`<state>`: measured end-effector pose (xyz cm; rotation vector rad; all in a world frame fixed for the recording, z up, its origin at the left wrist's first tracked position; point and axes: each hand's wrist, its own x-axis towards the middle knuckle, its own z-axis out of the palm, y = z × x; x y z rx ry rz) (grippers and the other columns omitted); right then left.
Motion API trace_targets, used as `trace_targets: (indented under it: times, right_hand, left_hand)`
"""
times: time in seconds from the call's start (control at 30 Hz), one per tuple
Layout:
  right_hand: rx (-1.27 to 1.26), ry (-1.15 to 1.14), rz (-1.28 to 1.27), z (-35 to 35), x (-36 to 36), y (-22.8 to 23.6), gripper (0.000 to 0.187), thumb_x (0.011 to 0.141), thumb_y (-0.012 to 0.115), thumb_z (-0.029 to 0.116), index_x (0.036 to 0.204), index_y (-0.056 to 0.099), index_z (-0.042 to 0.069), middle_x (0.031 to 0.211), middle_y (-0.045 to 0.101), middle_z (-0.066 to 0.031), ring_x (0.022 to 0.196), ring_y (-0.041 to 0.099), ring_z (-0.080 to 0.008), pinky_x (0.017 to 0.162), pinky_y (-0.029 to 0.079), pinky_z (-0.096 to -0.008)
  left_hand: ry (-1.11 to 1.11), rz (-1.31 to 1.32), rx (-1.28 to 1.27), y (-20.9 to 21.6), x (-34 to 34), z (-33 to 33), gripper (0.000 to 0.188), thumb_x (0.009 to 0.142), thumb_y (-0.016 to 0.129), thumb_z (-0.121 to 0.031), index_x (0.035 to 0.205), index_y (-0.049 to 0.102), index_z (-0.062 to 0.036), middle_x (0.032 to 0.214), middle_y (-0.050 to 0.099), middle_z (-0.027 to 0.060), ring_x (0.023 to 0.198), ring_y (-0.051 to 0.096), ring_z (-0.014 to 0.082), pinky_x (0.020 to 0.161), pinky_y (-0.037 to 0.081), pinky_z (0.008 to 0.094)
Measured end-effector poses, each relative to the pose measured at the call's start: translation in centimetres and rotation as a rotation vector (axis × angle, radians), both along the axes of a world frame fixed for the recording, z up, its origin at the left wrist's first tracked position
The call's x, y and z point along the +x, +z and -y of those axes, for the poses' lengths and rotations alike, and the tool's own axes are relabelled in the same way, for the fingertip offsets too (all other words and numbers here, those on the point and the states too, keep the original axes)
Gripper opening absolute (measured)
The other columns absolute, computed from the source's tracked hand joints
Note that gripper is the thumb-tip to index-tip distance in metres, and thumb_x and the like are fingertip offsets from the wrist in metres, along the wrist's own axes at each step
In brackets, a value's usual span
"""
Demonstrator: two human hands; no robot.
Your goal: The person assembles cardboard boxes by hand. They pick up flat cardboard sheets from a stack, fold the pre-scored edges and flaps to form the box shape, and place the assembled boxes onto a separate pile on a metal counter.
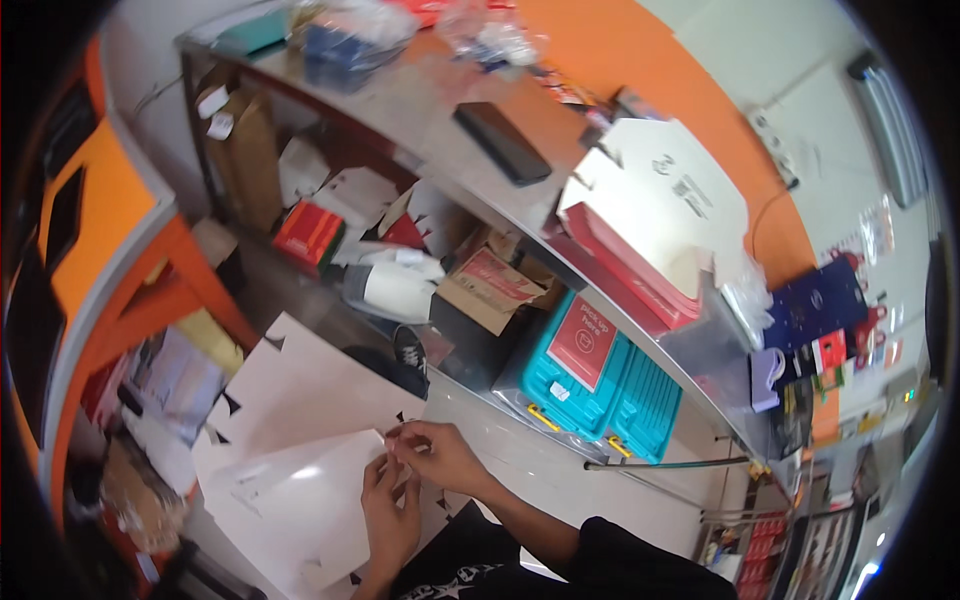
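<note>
A large white cardboard box blank (290, 385) with dark notches along its edges lies low in front of me, with one panel (300, 490) folded up over the rest. My left hand (390, 515) is closed at this panel's corner, fingertips pinched together. Right against it, my right hand (437, 452) comes in from the right and pinches the same corner. The fingers of both hands nearly touch and hide the exact spot they grip. Beyond the blank, a dark shoe (408, 358) shows on the floor.
A metal table (420, 125) holds a black phone (503, 143) and a stack of white-and-red box blanks (660, 215). Under it stand teal lidded bins (575, 370), an open brown carton (490, 290) and a red box (310, 235). An orange desk (120, 190) stands at the left.
</note>
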<state>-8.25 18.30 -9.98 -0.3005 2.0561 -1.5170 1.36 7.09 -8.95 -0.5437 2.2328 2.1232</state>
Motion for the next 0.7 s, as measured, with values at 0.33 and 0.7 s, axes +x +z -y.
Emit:
trace_targets:
  times: [0.33,0.7]
  right_hand:
    - [0.238,0.07,-0.117,0.1,1.6,0.8,0.029,0.099,0.056,0.028,0.104,0.06,0.0,0.093,0.071,-0.0189,0.089,0.071,-0.0331,0.077,0.055,-0.0375]
    - [0.387,0.045,-0.904,-3.0,-3.3,9.0,0.005,0.076,0.06,-0.001,0.075,0.055,-0.002,0.07,0.057,-0.0195,0.067,0.06,-0.0391,0.062,0.048,-0.0468]
  left_hand:
    - [-0.148,0.067,-0.009,-0.8,0.4,1.0,0.048,0.093,0.058,-0.002,0.139,0.045,0.0054,0.13,0.05,0.0193,0.115,0.06,0.0275,0.087,0.057,0.036]
    - [-0.063,-0.542,0.17,7.0,2.2,2.8,0.054,0.088,0.062,0.002,0.14,0.047,0.0016,0.12,0.062,0.017,0.118,0.06,0.0282,0.099,0.05,0.0365]
